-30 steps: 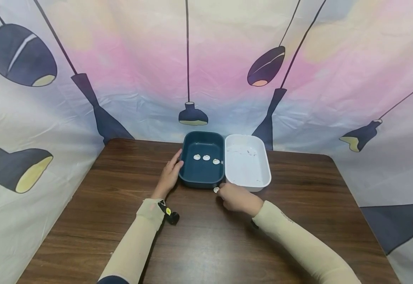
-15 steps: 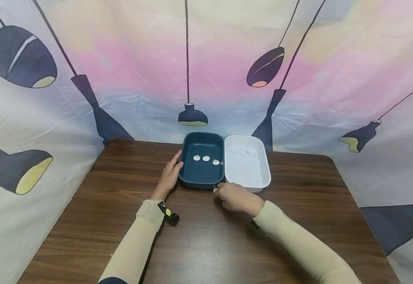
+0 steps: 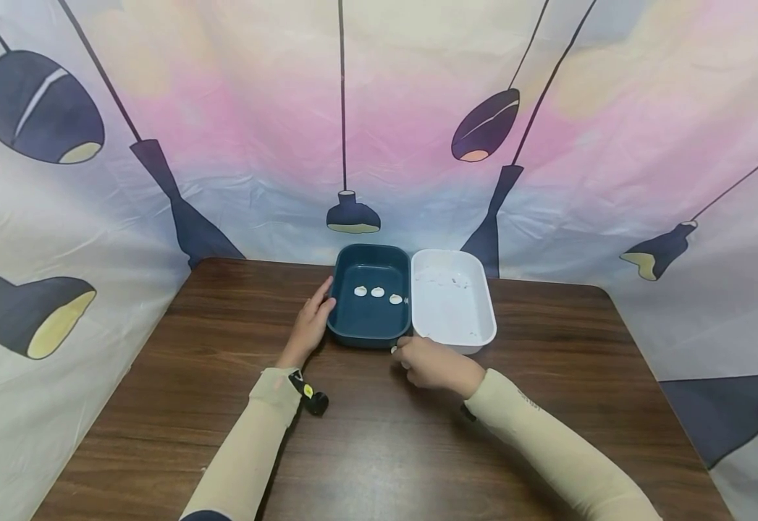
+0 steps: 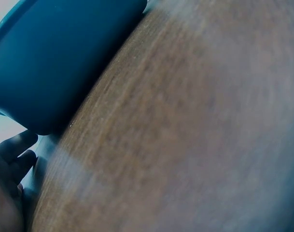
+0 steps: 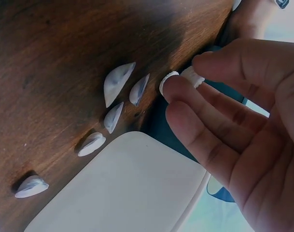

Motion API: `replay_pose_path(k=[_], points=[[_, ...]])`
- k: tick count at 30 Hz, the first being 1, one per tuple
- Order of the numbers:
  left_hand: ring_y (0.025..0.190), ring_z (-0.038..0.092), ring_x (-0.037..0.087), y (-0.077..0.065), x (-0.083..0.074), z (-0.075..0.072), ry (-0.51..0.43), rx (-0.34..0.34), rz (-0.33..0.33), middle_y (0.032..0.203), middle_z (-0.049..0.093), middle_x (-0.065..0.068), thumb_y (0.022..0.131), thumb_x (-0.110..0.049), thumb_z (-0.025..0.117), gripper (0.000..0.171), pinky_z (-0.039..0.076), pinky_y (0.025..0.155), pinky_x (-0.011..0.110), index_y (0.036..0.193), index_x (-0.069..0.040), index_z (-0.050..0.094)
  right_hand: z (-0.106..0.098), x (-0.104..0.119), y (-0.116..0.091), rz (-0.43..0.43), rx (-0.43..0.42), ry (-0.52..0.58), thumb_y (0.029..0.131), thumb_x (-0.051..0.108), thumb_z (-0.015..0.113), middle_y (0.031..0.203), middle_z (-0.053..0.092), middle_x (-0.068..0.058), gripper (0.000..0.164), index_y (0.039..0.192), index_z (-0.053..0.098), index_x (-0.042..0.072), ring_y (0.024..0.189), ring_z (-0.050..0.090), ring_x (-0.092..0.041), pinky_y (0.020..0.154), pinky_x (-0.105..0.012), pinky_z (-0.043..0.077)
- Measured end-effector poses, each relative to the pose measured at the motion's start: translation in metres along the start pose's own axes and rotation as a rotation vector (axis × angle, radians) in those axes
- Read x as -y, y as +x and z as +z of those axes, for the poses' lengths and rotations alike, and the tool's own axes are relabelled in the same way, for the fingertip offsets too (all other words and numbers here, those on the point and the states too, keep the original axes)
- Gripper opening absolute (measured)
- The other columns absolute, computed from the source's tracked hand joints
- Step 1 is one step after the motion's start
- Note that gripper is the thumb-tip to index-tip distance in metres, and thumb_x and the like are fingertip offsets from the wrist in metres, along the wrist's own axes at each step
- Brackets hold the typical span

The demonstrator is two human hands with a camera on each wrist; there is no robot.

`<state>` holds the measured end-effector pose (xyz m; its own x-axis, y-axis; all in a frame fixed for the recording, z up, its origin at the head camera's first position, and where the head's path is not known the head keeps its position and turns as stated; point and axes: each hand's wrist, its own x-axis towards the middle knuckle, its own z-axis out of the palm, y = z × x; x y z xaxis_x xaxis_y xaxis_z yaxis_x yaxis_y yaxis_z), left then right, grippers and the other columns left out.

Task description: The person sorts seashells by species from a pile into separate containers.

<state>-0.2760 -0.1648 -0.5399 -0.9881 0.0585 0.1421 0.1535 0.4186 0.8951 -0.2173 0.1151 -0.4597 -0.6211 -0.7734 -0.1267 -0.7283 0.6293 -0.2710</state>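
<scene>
My left hand (image 3: 308,327) rests against the left side of a dark teal tray (image 3: 368,341), its fingers extended along the wall. Three white seashells lie in a row inside that tray, the middle shell (image 3: 377,292) among them. Close to the tray's front right corner, my right hand (image 3: 437,363) pinches a white seashell (image 5: 192,76) with a scalloped edge between thumb and fingertips; a fingertip covers part of it. Below this hand, several shells lie on the tabletop, including a large pale shell (image 5: 119,83). The hand mostly hides them in the head view.
A white tray (image 3: 453,304) with small dark specks in it stands right beside the teal one. Both sit near the back of the brown wooden table (image 3: 235,318). Behind hangs a cloth (image 3: 255,130) printed with lamps.
The whole head view has slid slightly downward. Less of the pinched shell shows past my right fingertips. My left hand keeps its place at the teal tray.
</scene>
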Motion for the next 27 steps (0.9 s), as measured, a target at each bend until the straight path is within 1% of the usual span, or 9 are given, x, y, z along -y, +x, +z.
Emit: replay_pose_path(k=[4,9,12,15,19,22,27], points=[[0.156,0.030,0.035,-0.0004,-0.0007,0.0001,-0.003,-0.003,-0.005,0.169,0.037,0.010,0.114,-0.036,0.042,0.056,0.009,0.127,0.062,0.168,-0.025,0.032,-0.0001,-0.0003,-0.0002,-0.012,0.004,-0.006,0.089,-0.010,0.071,0.095,0.069,-0.005,0.029,0.111,0.081,0.006,0.076,0.057,-0.011,0.073,-0.027,0.058],[0.155,0.031,0.036,-0.0010,-0.0016,0.0000,-0.006,-0.001,-0.019,0.169,0.037,0.010,0.114,-0.037,0.042,0.055,0.016,0.124,0.066,0.168,-0.028,0.032,-0.0014,0.0001,-0.0006,-0.017,0.012,-0.008,0.088,-0.012,0.070,0.098,0.071,-0.007,0.032,0.112,0.081,0.006,0.080,0.060,-0.013,0.077,-0.028,0.059],[0.155,0.031,0.037,-0.0013,-0.0016,-0.0002,-0.007,0.003,-0.023,0.169,0.037,0.010,0.114,-0.037,0.041,0.055,0.017,0.123,0.067,0.168,-0.030,0.032,-0.0021,0.0003,-0.0008,-0.019,0.016,-0.006,0.089,-0.012,0.071,0.101,0.073,-0.008,0.032,0.113,0.081,0.006,0.082,0.061,-0.012,0.078,-0.029,0.060],[0.155,0.030,0.037,-0.0012,-0.0013,-0.0003,-0.009,0.004,-0.017,0.169,0.037,0.010,0.114,-0.037,0.041,0.055,0.015,0.124,0.066,0.168,-0.029,0.032,-0.0025,0.0003,-0.0010,-0.031,0.012,-0.007,0.089,-0.010,0.072,0.099,0.072,-0.008,0.029,0.111,0.081,0.006,0.080,0.060,-0.012,0.076,-0.029,0.059],[0.154,0.032,0.039,-0.0009,-0.0007,-0.0002,-0.019,0.004,-0.009,0.169,0.037,0.012,0.114,-0.037,0.042,0.056,0.021,0.122,0.067,0.168,-0.029,0.032,-0.0017,-0.0011,-0.0005,-0.078,-0.012,-0.046,0.091,-0.005,0.073,0.092,0.070,-0.006,0.019,0.104,0.081,0.007,0.079,0.061,-0.013,0.072,-0.029,0.057],[0.153,0.033,0.039,-0.0010,-0.0001,-0.0004,-0.023,0.009,-0.007,0.168,0.037,0.013,0.114,-0.038,0.041,0.056,0.024,0.120,0.067,0.168,-0.029,0.031,-0.0008,-0.0025,-0.0003,-0.106,-0.029,-0.078,0.092,-0.003,0.073,0.090,0.069,-0.005,0.015,0.099,0.081,0.008,0.080,0.063,-0.014,0.072,-0.029,0.057],[0.153,0.034,0.039,-0.0012,-0.0004,-0.0004,-0.019,0.010,-0.007,0.168,0.037,0.014,0.114,-0.038,0.041,0.056,0.026,0.120,0.066,0.168,-0.030,0.031,-0.0018,-0.0025,-0.0011,-0.095,-0.036,-0.084,0.093,-0.004,0.072,0.095,0.070,-0.006,0.018,0.107,0.079,0.007,0.085,0.068,-0.016,0.075,-0.029,0.058]])
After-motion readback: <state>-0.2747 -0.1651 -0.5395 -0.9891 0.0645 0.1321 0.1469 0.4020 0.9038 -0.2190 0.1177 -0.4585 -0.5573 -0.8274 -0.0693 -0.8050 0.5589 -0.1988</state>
